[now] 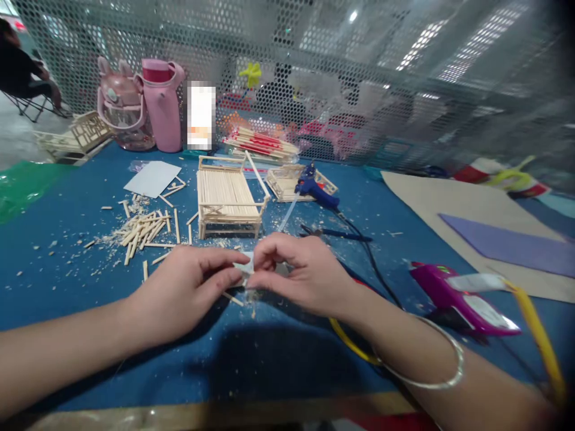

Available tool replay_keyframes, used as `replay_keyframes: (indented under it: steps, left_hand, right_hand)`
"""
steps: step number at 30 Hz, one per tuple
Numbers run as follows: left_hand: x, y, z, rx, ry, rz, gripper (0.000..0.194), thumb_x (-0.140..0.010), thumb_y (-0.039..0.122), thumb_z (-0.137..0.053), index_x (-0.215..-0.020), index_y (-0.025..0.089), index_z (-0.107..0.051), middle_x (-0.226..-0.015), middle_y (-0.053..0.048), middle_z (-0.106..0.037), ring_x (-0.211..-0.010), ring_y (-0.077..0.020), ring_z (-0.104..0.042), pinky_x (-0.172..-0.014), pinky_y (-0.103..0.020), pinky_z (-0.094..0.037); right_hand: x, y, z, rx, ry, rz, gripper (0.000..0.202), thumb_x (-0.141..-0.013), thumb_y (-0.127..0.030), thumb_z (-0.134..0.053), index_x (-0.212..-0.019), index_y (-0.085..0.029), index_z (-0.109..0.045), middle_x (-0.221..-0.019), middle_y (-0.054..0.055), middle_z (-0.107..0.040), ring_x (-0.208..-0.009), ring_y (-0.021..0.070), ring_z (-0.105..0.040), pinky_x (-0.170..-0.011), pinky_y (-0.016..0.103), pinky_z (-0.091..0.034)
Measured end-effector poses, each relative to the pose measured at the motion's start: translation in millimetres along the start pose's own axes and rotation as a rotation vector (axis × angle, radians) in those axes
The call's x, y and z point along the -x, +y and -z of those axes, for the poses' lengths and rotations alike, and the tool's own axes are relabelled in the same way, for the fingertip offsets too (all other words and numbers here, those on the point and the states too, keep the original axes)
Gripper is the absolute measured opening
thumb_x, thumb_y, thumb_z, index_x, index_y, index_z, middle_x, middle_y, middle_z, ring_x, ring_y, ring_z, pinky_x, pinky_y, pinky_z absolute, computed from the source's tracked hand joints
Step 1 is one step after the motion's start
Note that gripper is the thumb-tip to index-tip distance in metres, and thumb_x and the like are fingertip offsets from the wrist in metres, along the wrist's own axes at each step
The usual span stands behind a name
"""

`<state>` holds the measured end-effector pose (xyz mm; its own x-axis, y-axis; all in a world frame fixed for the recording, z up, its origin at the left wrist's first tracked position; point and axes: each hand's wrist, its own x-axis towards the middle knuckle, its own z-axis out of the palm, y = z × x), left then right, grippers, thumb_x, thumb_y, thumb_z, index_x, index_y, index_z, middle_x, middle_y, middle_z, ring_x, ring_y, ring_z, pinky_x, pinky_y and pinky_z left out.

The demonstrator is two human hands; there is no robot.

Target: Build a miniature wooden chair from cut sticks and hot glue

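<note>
Close together over the blue table, my left hand (pixel 197 278) and my right hand (pixel 300 269) pinch a small pale, whitish piece (pixel 245 261) between them. Its kind is hard to make out, as fingertips cover much of it. Just beyond my hands stands a small bed-like frame (pixel 229 194) built of thin wooden sticks. Left of it lies a heap of short cut sticks (pixel 146 230) amid crumbs. A blue glue gun (pixel 317 187) with a clear glue stick rests against another small stick frame (pixel 281 185). Dark-handled pliers (pixel 336 233) lie behind my right hand.
A white card (pixel 153 178) lies left. Two pink bottles (pixel 162 108) and a blurred bright screen (pixel 200 117) stand by the perforated metal screen (pixel 336 78). At right are a purple device (pixel 465 299), a yellow cable (pixel 534 329) and a purple sheet (pixel 507 242). A person (pixel 24 75) sits far left.
</note>
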<state>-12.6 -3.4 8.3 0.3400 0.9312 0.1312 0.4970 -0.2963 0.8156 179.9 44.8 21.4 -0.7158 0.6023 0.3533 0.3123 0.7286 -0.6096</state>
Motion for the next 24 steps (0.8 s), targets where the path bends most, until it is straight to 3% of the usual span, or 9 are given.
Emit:
replay_keyframes:
  steps: [4,10,13,18,21,24]
  left_hand:
    - [0.6,9.3,-4.0,0.047,-0.149,0.096,0.024,-0.088,0.025,-0.048,-0.080,0.020,-0.070,-0.076,0.004,-0.072,-0.069,-0.0111,-0.063,-0.063,-0.018,-0.043]
    - [1.6,8.0,-2.9,-0.059,-0.175,0.097,0.022,-0.088,0.022,-0.047,-0.080,0.019,-0.068,-0.068,0.005,-0.066,-0.061,-0.0091,-0.056,-0.058,-0.018,-0.038]
    - [3.9,5.3,-4.1,-0.036,-0.159,0.064,0.026,-0.089,0.026,-0.045,-0.078,0.018,-0.067,-0.067,0.003,-0.064,-0.061,-0.0099,-0.055,-0.058,-0.018,-0.038]
    - [1.0,1.5,-6.9,0.281,-0.062,0.138,0.027,-0.088,0.030,-0.046,-0.076,0.015,-0.065,-0.068,0.000,-0.067,-0.065,-0.0112,-0.060,-0.063,-0.019,-0.044]
    - [-0.8,1.2,-7.9,0.364,-0.060,0.153,0.026,-0.087,0.030,-0.047,-0.075,0.015,-0.064,-0.066,0.000,-0.066,-0.063,-0.0113,-0.061,-0.062,-0.019,-0.046]
    - [-0.4,-3.2,-7.2,0.293,-0.042,0.122,0.025,-0.088,0.030,-0.047,-0.079,0.016,-0.066,-0.070,0.000,-0.069,-0.066,-0.0118,-0.063,-0.062,-0.020,-0.046]
  right_hand:
    - [3.0,0.5,-3.8,-0.035,-0.061,0.000,0.033,-0.071,-0.027,-0.074,-0.066,-0.019,-0.043,-0.060,-0.007,-0.054,-0.052,0.0040,-0.048,-0.049,0.014,-0.036]
    - [4.4,-1.0,-6.4,0.003,0.009,0.072,0.025,-0.074,-0.023,-0.072,-0.068,-0.018,-0.048,-0.061,-0.007,-0.053,-0.053,0.0037,-0.047,-0.050,0.013,-0.036]
    - [3.4,-0.6,-5.8,-0.033,-0.006,0.101,0.015,-0.076,-0.023,-0.070,-0.074,-0.017,-0.057,-0.062,-0.006,-0.059,-0.053,0.0035,-0.052,-0.051,0.012,-0.039]
    - [0.9,2.1,-5.7,-0.072,-0.031,0.127,0.017,-0.081,-0.017,-0.064,-0.097,-0.015,-0.065,-0.078,0.001,-0.073,-0.068,0.0070,-0.066,-0.064,0.013,-0.048]
    - [0.2,3.2,-7.4,-0.019,0.054,0.107,0.010,-0.083,-0.014,-0.060,-0.086,-0.017,-0.069,-0.076,0.000,-0.074,-0.065,0.0066,-0.066,-0.060,0.014,-0.047]
    - [-0.5,4.1,-6.3,0.015,0.105,0.044,0.010,-0.083,-0.018,-0.060,-0.077,-0.017,-0.068,-0.067,-0.002,-0.070,-0.057,0.0055,-0.060,-0.055,0.014,-0.043]
